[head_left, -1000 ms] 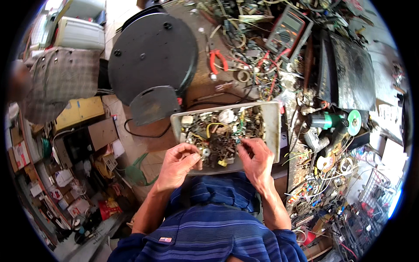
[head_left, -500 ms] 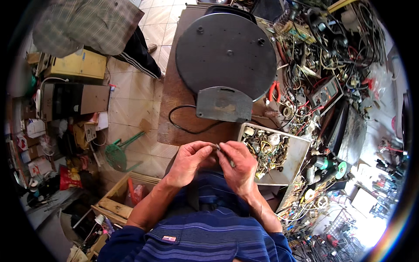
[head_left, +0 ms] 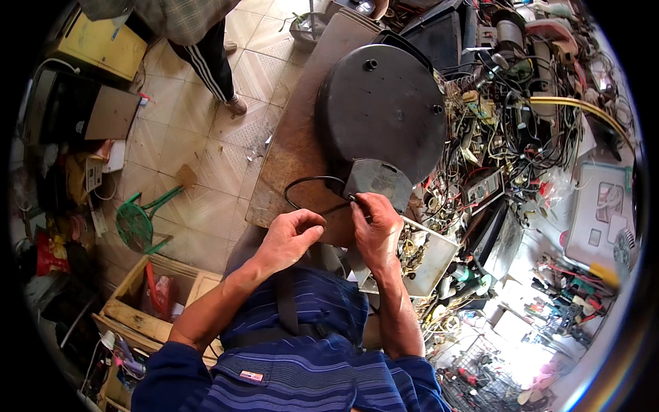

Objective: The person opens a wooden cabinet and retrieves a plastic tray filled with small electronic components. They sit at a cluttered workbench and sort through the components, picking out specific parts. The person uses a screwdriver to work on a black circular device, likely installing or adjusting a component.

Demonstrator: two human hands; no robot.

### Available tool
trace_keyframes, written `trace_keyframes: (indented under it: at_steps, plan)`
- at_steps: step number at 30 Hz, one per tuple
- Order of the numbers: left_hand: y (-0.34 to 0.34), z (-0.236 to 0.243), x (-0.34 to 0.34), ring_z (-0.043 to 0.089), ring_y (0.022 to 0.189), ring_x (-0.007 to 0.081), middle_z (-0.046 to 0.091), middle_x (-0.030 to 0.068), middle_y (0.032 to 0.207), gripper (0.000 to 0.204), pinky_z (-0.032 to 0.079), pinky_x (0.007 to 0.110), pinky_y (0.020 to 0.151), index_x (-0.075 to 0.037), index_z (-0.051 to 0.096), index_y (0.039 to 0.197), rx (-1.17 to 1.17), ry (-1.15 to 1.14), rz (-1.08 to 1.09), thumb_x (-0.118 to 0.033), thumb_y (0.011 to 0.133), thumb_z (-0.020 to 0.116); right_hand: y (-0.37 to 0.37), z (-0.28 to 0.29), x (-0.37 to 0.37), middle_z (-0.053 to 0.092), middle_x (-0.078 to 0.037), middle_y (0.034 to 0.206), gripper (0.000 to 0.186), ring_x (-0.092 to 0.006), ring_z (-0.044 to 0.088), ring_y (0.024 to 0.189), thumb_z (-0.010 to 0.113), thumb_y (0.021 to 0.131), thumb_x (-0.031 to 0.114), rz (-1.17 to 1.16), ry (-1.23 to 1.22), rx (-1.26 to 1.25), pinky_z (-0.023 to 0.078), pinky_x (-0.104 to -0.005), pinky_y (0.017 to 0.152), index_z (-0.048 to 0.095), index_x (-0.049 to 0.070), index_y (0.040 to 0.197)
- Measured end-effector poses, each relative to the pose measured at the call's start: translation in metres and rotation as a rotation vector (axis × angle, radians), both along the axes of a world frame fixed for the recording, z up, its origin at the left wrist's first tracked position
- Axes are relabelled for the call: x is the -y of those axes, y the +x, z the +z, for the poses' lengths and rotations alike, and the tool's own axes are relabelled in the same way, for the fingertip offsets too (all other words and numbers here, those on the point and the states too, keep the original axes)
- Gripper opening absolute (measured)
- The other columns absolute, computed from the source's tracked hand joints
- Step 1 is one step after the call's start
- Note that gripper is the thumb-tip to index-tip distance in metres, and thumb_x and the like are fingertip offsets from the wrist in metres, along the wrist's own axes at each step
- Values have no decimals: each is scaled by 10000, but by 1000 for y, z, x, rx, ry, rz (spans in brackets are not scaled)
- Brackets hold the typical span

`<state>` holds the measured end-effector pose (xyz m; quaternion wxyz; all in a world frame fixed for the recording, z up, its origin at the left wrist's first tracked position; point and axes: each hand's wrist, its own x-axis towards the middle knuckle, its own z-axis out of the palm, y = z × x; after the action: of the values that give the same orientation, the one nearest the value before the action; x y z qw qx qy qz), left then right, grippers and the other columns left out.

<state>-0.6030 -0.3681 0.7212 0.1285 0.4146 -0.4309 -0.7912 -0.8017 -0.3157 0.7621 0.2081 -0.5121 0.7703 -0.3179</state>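
A round black appliance (head_left: 384,110) lies on the brown table, its flat face up, with a dark squarish end piece (head_left: 379,180) toward me. At that piece's near left edge, my right hand (head_left: 377,223) is closed in a pinch. A small dark part (head_left: 353,198) shows at its fingertips, too small to name. My left hand (head_left: 292,240) hovers to its left over the near table edge, fingers curled and thumb close to the index finger. Whatever it may hold is hidden. A black cord (head_left: 302,180) loops over the table beside the appliance.
Beside my right forearm stands a pale tray (head_left: 432,257) of small parts. Tangled wires (head_left: 522,130) and a multimeter (head_left: 482,189) crowd the right side. On the left are a green stool (head_left: 135,225) and a wooden crate (head_left: 189,288). Another person (head_left: 206,62) stands beyond the table.
My hands have come apart from their shared pinch. The right one has reached forward to the appliance's end piece. The view has shifted, and the other person's legs appear farther up left.
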Motion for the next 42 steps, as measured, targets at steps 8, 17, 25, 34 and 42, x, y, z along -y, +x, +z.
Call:
trace_keyframes:
  at_steps: [8,17,25,34,42]
  plan:
    - [10,-15,-3,616,846,52,705,-5,953,214,525,242,756,22,724,1158,4,3,-20,-123,1004,695,2,-6,11,728,-170,1016,177,-321,741,885,772,894,-12,59,71,-89,594,-371,753,763,-13,1070]
    - [-23,-36,4,630,803,67,704,32,929,232,547,265,714,42,702,1141,-40,-40,99,-147,1006,709,-1,-2,15,723,-168,1020,208,-320,736,881,775,887,-19,120,72,-129,591,-379,766,769,-4,1095]
    - [-63,-46,12,672,811,100,717,60,926,246,568,267,721,55,695,1098,-109,51,234,-163,998,748,-4,-1,14,740,-148,1034,205,-280,747,897,775,892,-16,110,94,-139,591,-345,782,782,7,1096]
    - [-62,-47,18,666,857,90,706,40,976,212,578,258,755,52,691,1112,-117,37,177,-135,1017,726,-4,-1,15,734,-163,1027,185,-321,743,887,758,892,-21,130,104,-121,596,-371,783,772,4,1075]
    - [-62,-52,17,660,878,86,698,34,990,189,569,252,774,47,684,1111,-147,59,164,-117,1023,713,-3,-2,17,722,-175,1022,167,-358,737,898,754,889,-9,153,136,-156,604,-398,788,758,1,1055]
